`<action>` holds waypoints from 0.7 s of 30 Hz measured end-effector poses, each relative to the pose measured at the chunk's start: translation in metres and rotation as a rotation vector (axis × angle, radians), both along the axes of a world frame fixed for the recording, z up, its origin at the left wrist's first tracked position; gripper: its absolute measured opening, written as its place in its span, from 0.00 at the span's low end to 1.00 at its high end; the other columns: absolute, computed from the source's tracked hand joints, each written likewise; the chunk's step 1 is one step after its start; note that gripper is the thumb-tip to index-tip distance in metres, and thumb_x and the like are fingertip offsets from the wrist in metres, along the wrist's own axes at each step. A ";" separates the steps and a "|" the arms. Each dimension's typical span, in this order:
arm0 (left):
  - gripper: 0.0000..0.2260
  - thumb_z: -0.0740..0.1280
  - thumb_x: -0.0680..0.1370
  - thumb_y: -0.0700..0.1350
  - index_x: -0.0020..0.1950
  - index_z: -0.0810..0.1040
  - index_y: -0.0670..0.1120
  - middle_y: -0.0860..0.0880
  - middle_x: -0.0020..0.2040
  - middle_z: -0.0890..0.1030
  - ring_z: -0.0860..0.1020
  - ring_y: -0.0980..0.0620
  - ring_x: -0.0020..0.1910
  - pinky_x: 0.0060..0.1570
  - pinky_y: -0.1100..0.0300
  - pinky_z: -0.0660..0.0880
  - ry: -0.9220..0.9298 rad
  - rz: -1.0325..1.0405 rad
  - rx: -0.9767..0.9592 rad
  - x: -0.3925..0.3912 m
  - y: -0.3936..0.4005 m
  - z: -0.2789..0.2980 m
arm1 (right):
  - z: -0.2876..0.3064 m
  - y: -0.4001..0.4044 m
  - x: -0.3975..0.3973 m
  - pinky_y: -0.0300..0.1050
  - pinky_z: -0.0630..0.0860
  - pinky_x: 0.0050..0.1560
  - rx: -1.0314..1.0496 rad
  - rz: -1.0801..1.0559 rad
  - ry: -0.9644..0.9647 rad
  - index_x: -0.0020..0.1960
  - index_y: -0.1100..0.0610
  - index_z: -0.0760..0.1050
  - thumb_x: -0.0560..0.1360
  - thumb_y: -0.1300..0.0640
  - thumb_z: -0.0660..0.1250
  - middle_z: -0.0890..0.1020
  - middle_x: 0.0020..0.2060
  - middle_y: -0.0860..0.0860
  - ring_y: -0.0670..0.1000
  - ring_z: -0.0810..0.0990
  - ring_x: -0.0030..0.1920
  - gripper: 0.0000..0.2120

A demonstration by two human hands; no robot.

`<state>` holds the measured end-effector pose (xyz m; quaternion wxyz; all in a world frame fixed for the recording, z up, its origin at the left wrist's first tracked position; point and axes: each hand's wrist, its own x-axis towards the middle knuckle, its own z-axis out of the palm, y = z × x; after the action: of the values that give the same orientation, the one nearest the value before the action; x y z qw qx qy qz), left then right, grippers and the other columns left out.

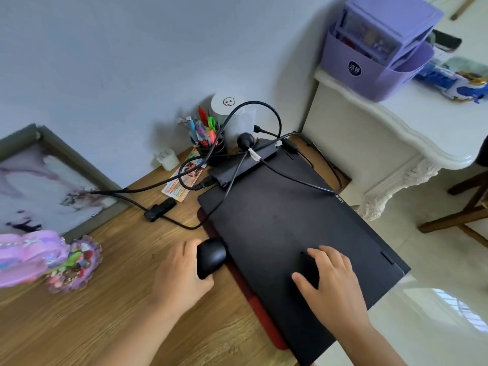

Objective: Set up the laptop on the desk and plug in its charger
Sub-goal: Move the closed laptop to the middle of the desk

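Observation:
A closed black laptop (285, 223) lies on the wooden desk (111, 299), its right side hanging past the desk's edge. At its far end rests the black charger brick (237, 167), with black cables (266, 109) looping over the lid and across the desk. My left hand (182, 276) grips a black mouse (210, 257) at the laptop's left edge. My right hand (330, 281) lies flat on the lid with fingers spread. A red pad (253, 305) shows beneath the laptop.
A pen holder (208, 138), a white paper roll (227, 107), a white plug adapter (167, 159) and a leaflet (182, 186) stand at the back. A framed picture (45, 186) leans left, above pink and purple toys (50, 257). A white cabinet (396, 133) carries a purple organiser (375, 48).

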<state>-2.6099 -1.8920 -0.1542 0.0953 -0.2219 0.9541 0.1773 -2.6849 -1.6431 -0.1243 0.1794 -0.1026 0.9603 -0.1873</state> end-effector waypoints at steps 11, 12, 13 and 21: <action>0.21 0.69 0.70 0.47 0.62 0.72 0.46 0.51 0.62 0.73 0.71 0.51 0.61 0.55 0.56 0.72 0.245 -0.134 0.068 -0.044 0.017 0.009 | -0.003 0.029 0.005 0.48 0.62 0.67 0.108 -0.181 -0.048 0.69 0.52 0.65 0.74 0.44 0.64 0.65 0.70 0.50 0.53 0.58 0.71 0.26; 0.20 0.68 0.72 0.46 0.63 0.72 0.46 0.51 0.62 0.73 0.71 0.51 0.61 0.57 0.56 0.71 0.268 -0.163 0.078 -0.053 0.020 0.011 | -0.004 0.032 0.004 0.48 0.62 0.67 0.114 -0.199 -0.046 0.69 0.52 0.65 0.74 0.44 0.64 0.65 0.70 0.50 0.53 0.59 0.71 0.26; 0.20 0.67 0.72 0.46 0.64 0.71 0.45 0.50 0.63 0.73 0.71 0.50 0.62 0.59 0.56 0.70 0.282 -0.193 0.080 -0.063 0.023 0.011 | -0.004 0.036 0.003 0.48 0.62 0.67 0.116 -0.218 -0.041 0.69 0.53 0.66 0.74 0.44 0.64 0.66 0.70 0.50 0.54 0.59 0.70 0.26; 0.24 0.65 0.75 0.48 0.69 0.66 0.43 0.47 0.69 0.68 0.64 0.48 0.69 0.64 0.53 0.65 0.236 -0.237 0.028 -0.120 0.018 0.004 | -0.009 0.056 0.007 0.51 0.61 0.69 0.159 -0.335 -0.024 0.67 0.54 0.68 0.72 0.46 0.67 0.66 0.69 0.53 0.56 0.59 0.70 0.26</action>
<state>-2.7297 -1.8739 -0.1504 0.0058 -0.0842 0.9755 0.2032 -2.6780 -1.5868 -0.1336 0.1647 0.0754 0.9735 -0.1395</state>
